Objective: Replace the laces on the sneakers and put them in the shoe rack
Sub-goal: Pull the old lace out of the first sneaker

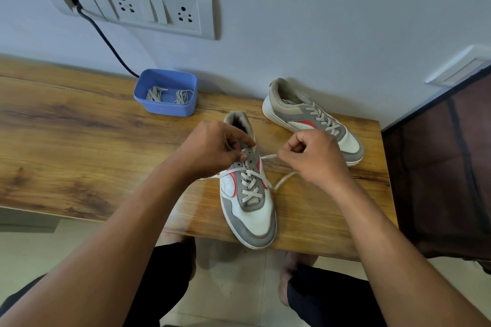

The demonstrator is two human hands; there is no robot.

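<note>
While the near sneaker (247, 194) lies toe toward the person at the front edge of the tabletop (79, 146), its white lace (249, 183) crosses only the lower eyelets; the upper eyelets by the tongue are bare. The left hand (212, 150) is curled at the top of the lacing and pinches one end of that lace right at an eyelet. The right hand (313, 156) is closed round the other end and draws it out taut toward 3 o'clock. The hands are apart, one on each side of the shoe.

At 1 o'clock from it, well apart, the far sneaker (313, 119) rests on its sole with pale laces crossed up its whole front. At 11 o'clock a blue tub (166, 93) holds two bundles of grey laces (156, 94).

From this the stage can be read two ways. If the grey pair is the old one, then the far sneaker is finished and the near one is about half threaded. If the grey pair is the new one, the near sneaker is only half unlaced and almost all of the job lies ahead. The frame does not settle which.

Either way neither sneaker is stored yet. At 3 o'clock, beyond the tabletop's end, a dark cloth-sided rack (438, 167) is probably where both must go.
</note>
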